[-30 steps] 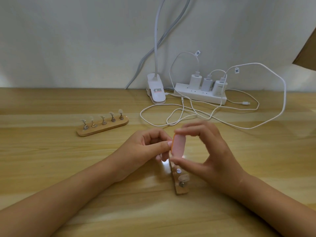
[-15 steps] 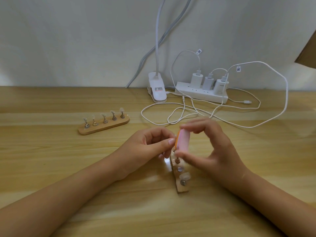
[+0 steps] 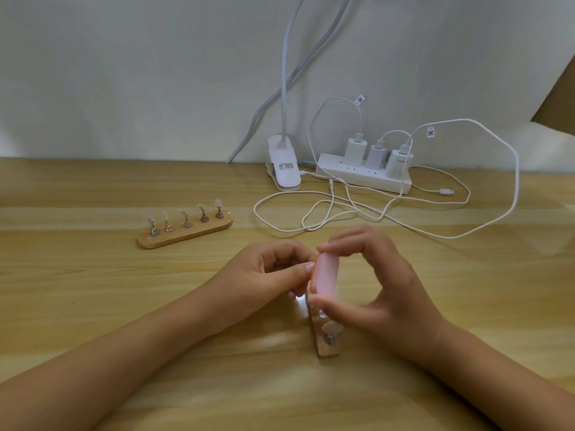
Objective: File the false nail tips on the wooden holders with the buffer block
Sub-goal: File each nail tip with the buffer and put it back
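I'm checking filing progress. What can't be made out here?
Head view only.
Tip being filed: hidden behind buffer block and left hand.
Near wooden holder's far end: covered by right hand and block.
Far holder's tips: too small to judge.
Brown object, top right: cut by edge.

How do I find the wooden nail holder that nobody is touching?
Start at the wooden table and find the white lamp clip by the wall. Nearer and to its left lies a long wooden holder with five little nail tips standing in a row. Unlike the other holder by the pink buffer block, it lies crosswise, apart from the left hand and right hand.
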A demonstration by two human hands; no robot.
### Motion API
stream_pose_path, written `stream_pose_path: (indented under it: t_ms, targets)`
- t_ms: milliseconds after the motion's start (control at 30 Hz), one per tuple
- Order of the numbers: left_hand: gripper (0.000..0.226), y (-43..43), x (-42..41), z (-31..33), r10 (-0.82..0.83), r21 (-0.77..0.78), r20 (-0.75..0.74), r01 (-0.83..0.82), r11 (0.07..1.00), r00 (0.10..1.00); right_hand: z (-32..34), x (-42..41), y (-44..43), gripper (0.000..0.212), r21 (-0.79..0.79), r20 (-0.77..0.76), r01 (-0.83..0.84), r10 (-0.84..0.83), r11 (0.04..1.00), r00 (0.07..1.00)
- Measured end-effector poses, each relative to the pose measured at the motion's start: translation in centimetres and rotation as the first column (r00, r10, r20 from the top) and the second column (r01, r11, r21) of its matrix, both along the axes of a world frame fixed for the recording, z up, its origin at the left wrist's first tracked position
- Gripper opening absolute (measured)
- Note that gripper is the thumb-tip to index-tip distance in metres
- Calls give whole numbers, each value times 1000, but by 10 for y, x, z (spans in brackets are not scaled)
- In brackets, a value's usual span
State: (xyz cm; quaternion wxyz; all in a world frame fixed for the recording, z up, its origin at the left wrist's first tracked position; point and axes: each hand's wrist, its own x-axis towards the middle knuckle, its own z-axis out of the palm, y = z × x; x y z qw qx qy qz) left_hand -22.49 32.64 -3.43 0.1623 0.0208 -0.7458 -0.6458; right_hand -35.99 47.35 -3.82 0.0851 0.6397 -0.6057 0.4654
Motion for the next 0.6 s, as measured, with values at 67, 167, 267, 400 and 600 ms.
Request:
stream_pose_path:
  t_ms: [67, 167, 267, 400, 600]
  targets:
    - [11, -1, 0, 0, 5, -5, 8, -5, 1000, 1000, 1, -4, -1, 40, 9, 169, 45, -46, 999, 984]
    - [12, 0, -1, -1, 2, -11, 6, -2, 1000, 1000, 2, -5, 0, 40, 30, 180, 14, -19, 999, 983]
    - [13, 0, -1, -1, 10, -19, 6, -10, 1000, 1000, 0, -1, 1, 44, 29, 56, -26, 24, 999, 998]
    - [16, -1, -1, -1, 7, -21, 7, -7, 1000, 1000, 4, -4, -1, 38, 52, 184, 36, -45, 998, 982]
    - [20, 2, -1, -2, 2, -24, -8, -3, 1000, 1000, 3, -2, 0, 40, 52, 189, 28, -38, 998, 981]
